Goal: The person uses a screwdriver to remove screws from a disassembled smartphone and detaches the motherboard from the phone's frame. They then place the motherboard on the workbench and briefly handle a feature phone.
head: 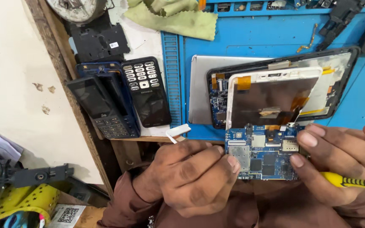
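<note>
Your left hand [186,177] pinches the blue circuit board [262,153] at lower centre; your right hand [339,154] fingers pinch its other edge, with a yellow screwdriver [351,181] tucked underneath. Just above it lies the opened tablet [281,90] on the blue mat [250,38]. Three keypad phones [119,99] crowd the surface at upper left, a green cloth [178,17] above.

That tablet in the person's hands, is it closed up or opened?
Opened: the tablet has no back cover, and its blue circuit board lies bare between both hands.
</note>
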